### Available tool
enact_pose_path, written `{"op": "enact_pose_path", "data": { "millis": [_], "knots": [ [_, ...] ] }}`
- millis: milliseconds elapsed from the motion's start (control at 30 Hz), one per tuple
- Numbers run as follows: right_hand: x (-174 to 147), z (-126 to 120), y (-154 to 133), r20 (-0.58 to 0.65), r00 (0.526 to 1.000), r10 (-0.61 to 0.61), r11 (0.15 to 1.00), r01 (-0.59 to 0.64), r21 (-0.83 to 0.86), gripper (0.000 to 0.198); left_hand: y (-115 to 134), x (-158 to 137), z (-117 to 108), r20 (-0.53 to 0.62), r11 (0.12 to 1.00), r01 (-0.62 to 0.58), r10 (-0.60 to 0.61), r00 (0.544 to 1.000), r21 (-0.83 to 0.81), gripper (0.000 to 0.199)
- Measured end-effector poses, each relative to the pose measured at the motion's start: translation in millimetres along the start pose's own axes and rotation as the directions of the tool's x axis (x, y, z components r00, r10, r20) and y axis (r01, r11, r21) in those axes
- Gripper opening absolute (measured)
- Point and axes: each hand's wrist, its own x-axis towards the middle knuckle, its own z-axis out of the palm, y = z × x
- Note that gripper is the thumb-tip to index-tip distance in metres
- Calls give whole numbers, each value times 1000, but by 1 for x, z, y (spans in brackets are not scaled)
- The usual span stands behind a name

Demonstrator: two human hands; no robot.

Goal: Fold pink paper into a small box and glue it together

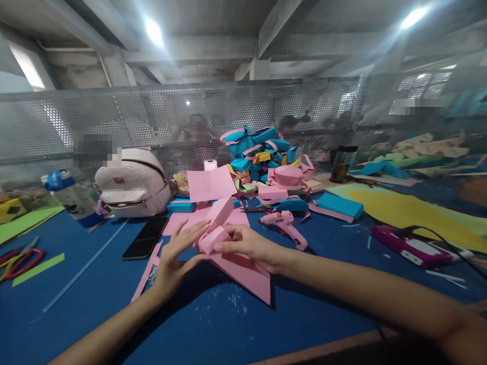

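Note:
Between my hands is a pink folded piece of foam sheet or card (215, 239), a small box shape with an upright flap; I cannot tell which material. My left hand (178, 251) steadies its left side, index finger and thumb against it and the other fingers lifted. From the right, my right hand (249, 246) pinches the box part, thumb in front and fingers partly hidden behind. Below, a flat pink sheet (247, 276) slants down to the right, touching or joined to the folded piece. A pink glue gun (283, 223) lies just beyond my right hand.
Behind stands a heap of blue, pink and yellow folded pieces (262, 152). A black phone (145, 238), white backpack (133, 182) and bottle (74, 197) are left; red-handled scissors (28, 262) lie farther left. Right are a purple device (413, 247) with a cable and a yellow sheet (411, 213).

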Motion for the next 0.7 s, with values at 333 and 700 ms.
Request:
{"op": "enact_pose_path", "data": {
  "millis": [333, 700],
  "knots": [
    [0, 0, 3, -31, 999, 24, 1000, -23, 18, 28, 0, 0, 0, -11, 1000, 8, -8, 1000, 9, 59],
    [2, -2, 7, -53, 996, 68, 992, -62, 110, 30, 0, 4, 5, 36, 955, 266, -264, 964, -130, 56]
  ]
}}
